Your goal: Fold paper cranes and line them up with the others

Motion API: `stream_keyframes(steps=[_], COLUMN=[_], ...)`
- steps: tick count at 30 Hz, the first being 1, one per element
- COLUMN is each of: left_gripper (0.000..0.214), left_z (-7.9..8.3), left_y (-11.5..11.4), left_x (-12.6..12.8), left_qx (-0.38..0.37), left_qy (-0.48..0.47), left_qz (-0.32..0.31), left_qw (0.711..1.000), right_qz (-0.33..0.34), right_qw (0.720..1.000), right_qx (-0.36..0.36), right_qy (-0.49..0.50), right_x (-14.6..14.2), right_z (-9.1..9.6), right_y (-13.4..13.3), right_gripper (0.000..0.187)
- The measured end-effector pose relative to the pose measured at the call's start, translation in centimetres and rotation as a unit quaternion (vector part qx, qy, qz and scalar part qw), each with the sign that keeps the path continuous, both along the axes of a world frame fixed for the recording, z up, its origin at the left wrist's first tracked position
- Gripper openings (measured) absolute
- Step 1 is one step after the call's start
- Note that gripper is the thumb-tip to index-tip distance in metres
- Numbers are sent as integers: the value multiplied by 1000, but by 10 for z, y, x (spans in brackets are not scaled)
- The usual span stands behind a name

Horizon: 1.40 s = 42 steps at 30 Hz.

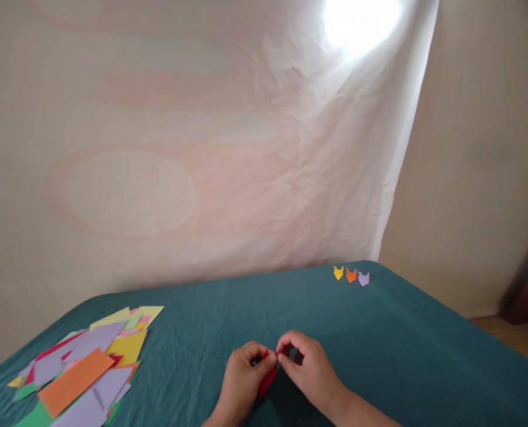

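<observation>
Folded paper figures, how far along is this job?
Done: three small folded figures, yellow, orange and purple, stand in a row at the far edge of the table. In hand: a red paper piece, pinched between left hand and right hand. Left: the pile of loose coloured sheets, unfolded.

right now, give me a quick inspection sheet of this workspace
surface: teal cloth over the table, lightly wrinkled
job's things: red paper, small, partly folded, near edge
clutter: pile of coloured paper sheets at the left; three small folded figures in a row at the far edge
hands: left hand and right hand both pinch the red paper
cables: nothing seen
surroundings: white sheet hung behind, beige wall right, wooden floor
</observation>
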<state>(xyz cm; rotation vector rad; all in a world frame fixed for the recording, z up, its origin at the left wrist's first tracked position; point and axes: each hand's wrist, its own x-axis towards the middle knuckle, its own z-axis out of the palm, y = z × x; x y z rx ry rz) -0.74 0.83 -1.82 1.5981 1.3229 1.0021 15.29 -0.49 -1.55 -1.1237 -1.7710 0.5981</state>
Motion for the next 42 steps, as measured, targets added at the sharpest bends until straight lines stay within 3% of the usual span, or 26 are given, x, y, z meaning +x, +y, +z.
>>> stream_keyframes(steps=[5,14,22,31,38,42], left_gripper=[33,40,37,33,29,28], left_z=[-4,-2,2,3,2,1], left_y=[1,-3,-5,-5,-6,-6], left_x=[2,6,5,4,6,7], left_qx=[-37,-56,-16,-4,-8,-18], left_qy=[-47,-105,-66,-70,-94,-110], left_qz=[5,32,36,29,16,2], left_qw=[998,992,997,997,995,994], right_qz=[-9,-37,-5,58,83,88], right_qw=[998,999,993,974,939,933], right_qx=[48,34,-100,-170,-231,-238], right_qy=[-25,-19,60,141,243,255], right_x=[0,-3,-1,4,2,1], right_z=[3,-3,1,-6,-13,-13], right_y=[-2,-1,-2,2,6,6], right_gripper=[15,10,4,25,21,19])
